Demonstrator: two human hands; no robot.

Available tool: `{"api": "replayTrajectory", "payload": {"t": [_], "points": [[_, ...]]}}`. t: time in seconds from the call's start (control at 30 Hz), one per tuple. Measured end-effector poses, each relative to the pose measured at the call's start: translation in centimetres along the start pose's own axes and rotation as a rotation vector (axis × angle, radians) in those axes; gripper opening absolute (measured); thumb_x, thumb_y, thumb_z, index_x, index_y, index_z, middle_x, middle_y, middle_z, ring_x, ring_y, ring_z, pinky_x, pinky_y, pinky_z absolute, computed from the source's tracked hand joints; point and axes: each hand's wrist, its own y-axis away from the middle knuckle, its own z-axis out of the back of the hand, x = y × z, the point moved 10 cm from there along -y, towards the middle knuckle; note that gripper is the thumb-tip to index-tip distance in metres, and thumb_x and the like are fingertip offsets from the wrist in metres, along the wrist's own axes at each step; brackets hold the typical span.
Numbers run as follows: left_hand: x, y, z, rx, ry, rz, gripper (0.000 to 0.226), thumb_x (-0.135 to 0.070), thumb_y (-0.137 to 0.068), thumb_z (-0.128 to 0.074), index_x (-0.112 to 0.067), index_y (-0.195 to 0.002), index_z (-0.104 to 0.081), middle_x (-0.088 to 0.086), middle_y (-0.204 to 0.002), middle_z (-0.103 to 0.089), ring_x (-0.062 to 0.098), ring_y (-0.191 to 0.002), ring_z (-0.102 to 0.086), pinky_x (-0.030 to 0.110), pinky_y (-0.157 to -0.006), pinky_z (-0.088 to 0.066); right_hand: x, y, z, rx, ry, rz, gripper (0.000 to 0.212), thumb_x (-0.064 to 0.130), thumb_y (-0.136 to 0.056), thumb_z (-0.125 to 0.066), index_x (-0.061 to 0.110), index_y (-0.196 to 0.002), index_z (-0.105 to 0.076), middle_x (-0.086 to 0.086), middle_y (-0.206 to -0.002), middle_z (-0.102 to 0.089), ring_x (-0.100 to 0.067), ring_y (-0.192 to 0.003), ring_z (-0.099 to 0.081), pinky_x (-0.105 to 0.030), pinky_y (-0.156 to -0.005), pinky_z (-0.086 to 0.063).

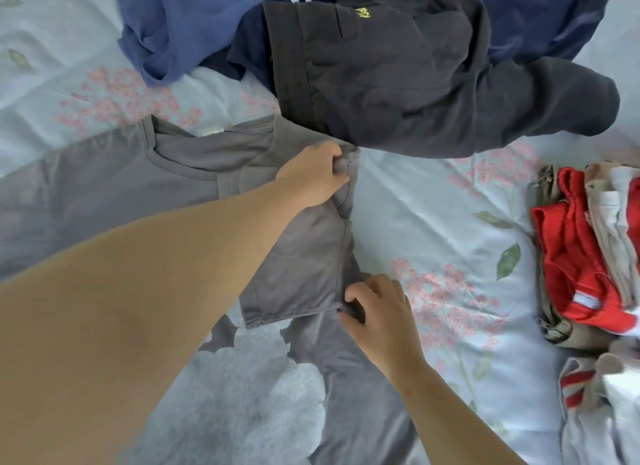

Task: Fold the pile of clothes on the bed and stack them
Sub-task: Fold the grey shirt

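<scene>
The left forearm [138,308] hides part of the grey T-shirt [114,191] mid-frame; the folded stack [581,256] is cut off at right. The left hand [311,177] pinches the shirt's folded edge, and the right hand [377,312] seemingly pinches its lower corner.

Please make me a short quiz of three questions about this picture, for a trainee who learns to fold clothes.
1. True or false: the left hand and the right hand both pinch the grey T-shirt.
2. Which colour shows in the folded stack at the right edge? A) red B) green C) yellow
3. What is printed on the bed sheet?

Key: 1 true; 2 A; 3 pink flowers with green leaves.
</scene>
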Motion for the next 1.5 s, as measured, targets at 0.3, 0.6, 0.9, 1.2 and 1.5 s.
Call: {"api": "replayTrajectory", "payload": {"t": [0.3, 0.6, 0.9, 1.2, 1.5], "points": [[0.8, 0.3, 0.0, -0.029, 0.384, 0.062, 0.019, -0.023, -0.097, -0.049, -0.016, -0.113, -0.054, 0.000, -0.102, -0.061, 0.016, -0.095, -0.060, 0.029, -0.085, -0.050, -8.3, 2.4, 2.0, 0.016, -0.234, -0.546, 0.028, 0.010, -0.076, -0.060, 0.026, -0.068, -0.039, 0.007, -0.081, -0.044, -0.021, -0.074, -0.047, -0.030, -0.058, -0.037], [12.7, 3.7, 8.0, -0.473, 0.223, 0.252, 0.028, -0.014, -0.098, -0.036, -0.013, -0.114, -0.059, 0.014, -0.113, -0.060, 0.031, -0.100, -0.055, 0.030, -0.075, -0.038, 1.2, -10.2, 3.7, -0.029, -0.230, -0.274, 0.006, 0.020, -0.093, -0.046, 0.022, -0.094, -0.052, 0.001, -0.084, -0.054, -0.020, -0.077, -0.049, -0.031, -0.064, -0.040], [24.4, 4.1, 10.8, -0.344, 0.563, 0.703, 0.024, -0.017, -0.096, -0.044, -0.015, -0.119, -0.041, 0.016, -0.102, -0.058, 0.024, -0.058, -0.059, 0.031, -0.049, -0.053, 8.1, -24.1, -2.1, 0.166, -0.151, -0.224, 0.028, 0.017, -0.096, -0.040, 0.021, -0.122, -0.046, -0.008, -0.096, -0.058, -0.029, -0.087, -0.058, -0.041, -0.078, -0.049], [25.5, 4.3, 11.8, -0.469, 0.992, 0.420, 0.031, -0.005, -0.096, -0.042, -0.016, -0.124, -0.035, 0.007, -0.109, -0.049, 0.020, -0.088, -0.060, 0.028, -0.077, -0.054, 8.2, -24.0, -2.8, 0.013, -0.431, -0.343, 0.047, 0.004, -0.093, -0.042, 0.022, -0.136, -0.039, 0.005, -0.085, -0.051, -0.013, -0.076, -0.048, -0.009, -0.058, -0.040], [29.4, 17.6, 11.3, -0.635, 0.454, 0.465, 0.024, -0.006, -0.090, -0.051, -0.017, -0.108, -0.064, 0.000, -0.109, -0.058, 0.011, -0.089, -0.055, -0.002, -0.075, -0.030, 23.6, -14.6, -11.4, 0.228, -0.056, 0.027, 0.051, 0.012, -0.091, -0.048, 0.022, -0.140, -0.041, 0.001, -0.144, -0.042, -0.023, -0.132, -0.034, -0.038, -0.104, -0.030]]}}
